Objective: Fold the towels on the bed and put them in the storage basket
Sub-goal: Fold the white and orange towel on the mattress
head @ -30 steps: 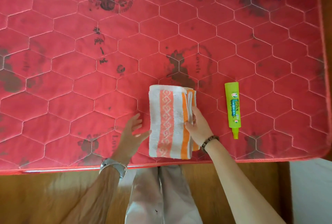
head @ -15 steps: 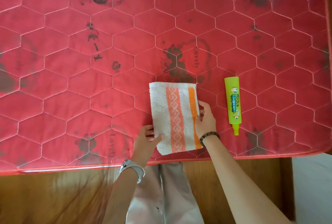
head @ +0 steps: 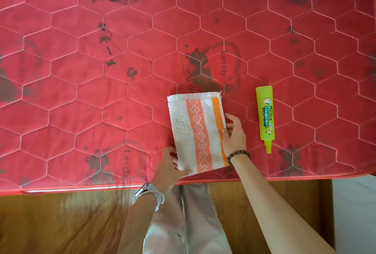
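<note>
Comparing with second ago, we see left hand [head: 169, 169] now pinching near corner of towel [head: 196, 133]; before, it lay open beside. Right hand [head: 234, 135] grips right edge. Towel folded, near front edge of bed [head: 122, 91]. We judge lift next; basket unseen.

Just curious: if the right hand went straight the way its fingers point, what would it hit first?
The folded towel: the right hand holds its orange edge. The green tube lies off that line.

Folded towel [head: 196, 131] on the near edge of the red bed [head: 122, 101].
The left hand [head: 171, 165] grips its near-left corner, the right hand [head: 234, 136] pinches its right edge; a green tube [head: 265, 115] lies to the right.
</note>
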`<state>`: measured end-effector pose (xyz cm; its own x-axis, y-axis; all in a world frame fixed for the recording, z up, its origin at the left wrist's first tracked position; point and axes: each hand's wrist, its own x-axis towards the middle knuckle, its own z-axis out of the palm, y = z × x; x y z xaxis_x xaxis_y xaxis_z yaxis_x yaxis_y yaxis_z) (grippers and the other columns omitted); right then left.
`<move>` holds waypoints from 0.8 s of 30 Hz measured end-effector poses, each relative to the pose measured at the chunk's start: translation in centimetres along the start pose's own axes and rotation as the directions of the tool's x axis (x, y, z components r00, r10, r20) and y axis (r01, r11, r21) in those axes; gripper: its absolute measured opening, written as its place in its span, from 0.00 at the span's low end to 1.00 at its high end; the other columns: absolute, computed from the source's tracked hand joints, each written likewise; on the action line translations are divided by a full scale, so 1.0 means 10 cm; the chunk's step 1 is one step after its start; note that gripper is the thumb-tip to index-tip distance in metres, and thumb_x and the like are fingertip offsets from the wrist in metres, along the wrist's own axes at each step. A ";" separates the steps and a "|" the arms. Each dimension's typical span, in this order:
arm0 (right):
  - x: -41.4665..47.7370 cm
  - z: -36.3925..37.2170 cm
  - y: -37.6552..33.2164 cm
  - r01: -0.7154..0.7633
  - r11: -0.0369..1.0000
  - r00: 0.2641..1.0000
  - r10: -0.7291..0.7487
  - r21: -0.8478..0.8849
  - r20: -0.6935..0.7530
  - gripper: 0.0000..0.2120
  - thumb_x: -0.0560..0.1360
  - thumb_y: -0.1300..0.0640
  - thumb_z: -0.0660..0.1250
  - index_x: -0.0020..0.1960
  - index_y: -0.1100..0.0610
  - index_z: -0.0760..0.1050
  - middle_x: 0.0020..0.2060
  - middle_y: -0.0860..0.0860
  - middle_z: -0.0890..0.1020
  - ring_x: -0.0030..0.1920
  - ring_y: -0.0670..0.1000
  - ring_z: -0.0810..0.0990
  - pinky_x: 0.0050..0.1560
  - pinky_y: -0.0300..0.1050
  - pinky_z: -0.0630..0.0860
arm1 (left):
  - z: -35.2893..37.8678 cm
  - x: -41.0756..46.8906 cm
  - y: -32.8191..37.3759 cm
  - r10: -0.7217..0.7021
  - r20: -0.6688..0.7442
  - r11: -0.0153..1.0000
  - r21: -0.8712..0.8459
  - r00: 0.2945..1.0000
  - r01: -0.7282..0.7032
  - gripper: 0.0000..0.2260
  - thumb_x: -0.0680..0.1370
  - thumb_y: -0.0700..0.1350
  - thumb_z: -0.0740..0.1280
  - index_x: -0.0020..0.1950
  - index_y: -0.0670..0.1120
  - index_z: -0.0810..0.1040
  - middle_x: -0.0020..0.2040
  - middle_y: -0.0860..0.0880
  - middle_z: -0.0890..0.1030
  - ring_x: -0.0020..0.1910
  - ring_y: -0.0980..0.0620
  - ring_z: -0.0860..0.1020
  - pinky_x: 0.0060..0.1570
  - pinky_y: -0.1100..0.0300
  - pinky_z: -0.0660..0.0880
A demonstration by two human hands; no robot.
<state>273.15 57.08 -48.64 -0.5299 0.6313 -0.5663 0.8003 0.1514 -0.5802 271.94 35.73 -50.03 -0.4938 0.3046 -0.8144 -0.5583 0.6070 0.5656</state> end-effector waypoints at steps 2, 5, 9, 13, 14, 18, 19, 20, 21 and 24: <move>-0.01 -0.02 -0.01 -0.001 1.000 1.000 0.001 0.006 -0.002 0.21 0.79 0.66 0.61 0.70 0.55 0.67 0.43 0.45 0.76 0.40 0.40 0.74 0.37 0.28 0.69 | 0.04 -0.03 -0.07 0.079 -0.052 0.997 0.031 0.996 -0.077 0.36 0.65 0.36 0.80 0.64 0.50 0.63 0.46 0.49 0.73 0.42 0.49 0.75 0.41 0.63 0.76; -0.06 -0.04 -0.02 -0.023 1.000 1.000 0.022 0.014 0.014 0.22 0.79 0.62 0.64 0.71 0.56 0.65 0.45 0.45 0.75 0.40 0.42 0.74 0.35 0.28 0.68 | 0.14 -0.10 -0.19 0.204 -0.113 0.977 0.084 0.972 -0.195 0.43 0.62 0.40 0.80 0.70 0.52 0.61 0.54 0.50 0.74 0.50 0.48 0.76 0.49 0.60 0.76; -0.14 -0.05 0.04 -0.055 0.998 0.990 0.057 -0.014 0.125 0.24 0.77 0.61 0.67 0.71 0.55 0.63 0.42 0.42 0.73 0.38 0.38 0.74 0.30 0.28 0.68 | 0.26 -0.14 -0.19 0.252 -0.228 0.965 0.130 0.940 -0.227 0.42 0.66 0.40 0.78 0.75 0.47 0.60 0.62 0.48 0.73 0.58 0.47 0.75 0.56 0.52 0.77; -0.20 -0.06 0.10 -0.056 0.998 0.991 0.058 -0.019 0.124 0.24 0.77 0.63 0.67 0.70 0.54 0.64 0.46 0.46 0.75 0.42 0.44 0.75 0.40 0.32 0.73 | 0.26 -0.18 -0.03 0.308 -0.351 0.951 0.121 0.884 -0.284 0.28 0.72 0.32 0.70 0.70 0.45 0.66 0.63 0.47 0.73 0.59 0.64 0.73 0.57 0.72 0.71; -0.20 -0.05 0.11 -0.055 0.998 0.992 0.055 -0.004 0.113 0.24 0.77 0.63 0.67 0.70 0.54 0.64 0.47 0.48 0.76 0.45 0.47 0.76 0.45 0.38 0.75 | 0.24 -0.17 -0.01 0.320 -0.392 0.948 0.133 0.863 -0.291 0.26 0.72 0.30 0.69 0.68 0.44 0.68 0.61 0.47 0.73 0.57 0.69 0.71 0.53 0.77 0.68; -0.20 0.02 0.09 -0.062 0.998 0.991 0.058 0.034 0.118 0.24 0.77 0.64 0.66 0.70 0.54 0.64 0.50 0.50 0.77 0.49 0.50 0.77 0.50 0.44 0.73 | 0.09 -0.03 -0.06 0.337 -0.419 0.941 0.190 0.843 -0.281 0.29 0.67 0.28 0.72 0.66 0.41 0.71 0.54 0.49 0.70 0.49 0.61 0.71 0.51 0.68 0.71; -0.20 0.03 0.09 -0.062 0.997 0.991 0.057 0.039 0.123 0.24 0.77 0.65 0.66 0.70 0.54 0.64 0.50 0.50 0.76 0.50 0.50 0.76 0.51 0.44 0.72 | 0.06 -0.01 -0.09 0.341 -0.400 0.937 0.220 0.851 -0.272 0.30 0.66 0.29 0.73 0.66 0.42 0.71 0.54 0.49 0.70 0.50 0.56 0.71 0.52 0.62 0.73; -0.20 0.04 0.09 -0.063 0.997 0.990 0.057 0.042 0.126 0.24 0.77 0.66 0.65 0.70 0.55 0.63 0.49 0.50 0.76 0.50 0.50 0.76 0.51 0.43 0.72 | 0.05 0.01 -0.12 0.344 -0.386 0.932 0.248 0.856 -0.263 0.29 0.66 0.30 0.74 0.65 0.42 0.71 0.55 0.49 0.71 0.51 0.53 0.72 0.51 0.57 0.74; -0.21 0.05 0.08 -0.063 0.997 0.990 0.057 0.041 0.126 0.23 0.78 0.66 0.65 0.70 0.55 0.63 0.49 0.50 0.76 0.50 0.50 0.76 0.52 0.44 0.72 | 0.05 0.01 -0.13 0.349 -0.377 0.928 0.268 0.858 -0.259 0.28 0.67 0.31 0.74 0.65 0.41 0.71 0.55 0.49 0.72 0.52 0.51 0.73 0.51 0.54 0.75; -0.21 0.05 0.09 -0.049 0.999 0.993 0.047 0.016 0.104 0.23 0.78 0.67 0.64 0.70 0.55 0.63 0.48 0.48 0.75 0.50 0.49 0.75 0.53 0.44 0.73 | 0.08 -0.01 -0.18 0.362 -0.380 0.912 0.332 0.851 -0.239 0.21 0.71 0.31 0.71 0.62 0.40 0.72 0.55 0.46 0.76 0.52 0.44 0.75 0.45 0.51 0.72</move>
<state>274.85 55.50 -48.29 -0.5179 0.5554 -0.6506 0.8207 0.1082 -0.5610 273.56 35.21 -51.12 -0.8757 0.1998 -0.4397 -0.1698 0.7249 0.6676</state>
